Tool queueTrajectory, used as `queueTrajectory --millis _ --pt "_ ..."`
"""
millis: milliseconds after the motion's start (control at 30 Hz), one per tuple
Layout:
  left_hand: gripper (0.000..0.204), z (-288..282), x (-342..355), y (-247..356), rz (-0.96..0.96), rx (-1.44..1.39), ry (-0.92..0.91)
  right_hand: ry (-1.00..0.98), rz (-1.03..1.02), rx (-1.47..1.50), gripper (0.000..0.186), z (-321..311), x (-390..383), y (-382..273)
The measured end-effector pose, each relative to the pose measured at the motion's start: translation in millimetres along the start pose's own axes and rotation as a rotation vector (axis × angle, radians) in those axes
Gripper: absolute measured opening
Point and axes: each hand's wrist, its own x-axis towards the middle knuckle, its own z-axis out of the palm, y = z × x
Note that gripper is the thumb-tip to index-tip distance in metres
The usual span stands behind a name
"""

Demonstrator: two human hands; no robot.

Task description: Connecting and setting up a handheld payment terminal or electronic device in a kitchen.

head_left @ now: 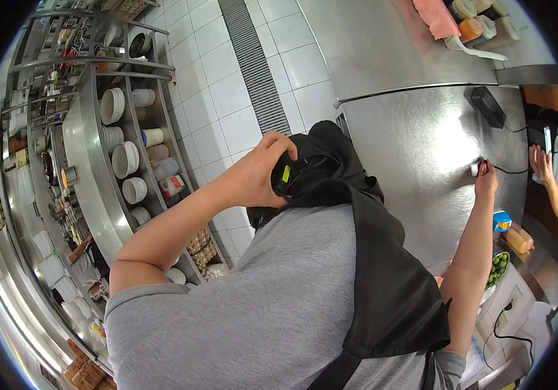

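Observation:
My left hand [263,170] is at my waist, fingers and thumb curled round a black device [283,174] with a small yellow-green label. The device lies against my black apron [389,273], and its lower part is hidden. Out to the right, over the steel counter, my right hand [485,179] pinches the end of a black cable [512,172]. A small pale piece [474,169] shows beside those fingertips; I cannot tell what it is. Farther along the counter lies a black box-shaped device [487,107] with a thin cord.
Another person's hand [540,162] is beyond the counter's right edge. Stacked white bowls [125,160] fill the steel shelves on the left. A floor drain grate [253,65] crosses the tiles. Bottles [471,29], a pink cloth [436,18] and green limes [498,268] sit on the right.

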Motion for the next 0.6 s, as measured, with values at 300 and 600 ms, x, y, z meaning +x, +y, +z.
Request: queueTrajectory --millis 300,600 --pt "0.058 4.4 -0.2 -4.7 0.098 -0.005 0.122 -0.036 0.014 -0.021 0.021 5.0 -8.1 -3.2" --pt "0.057 -12.7 3.7 -13.7 0.052 0.063 -0.104 -0.051 0.002 -0.029 0.022 0.2 -3.6 -0.3"
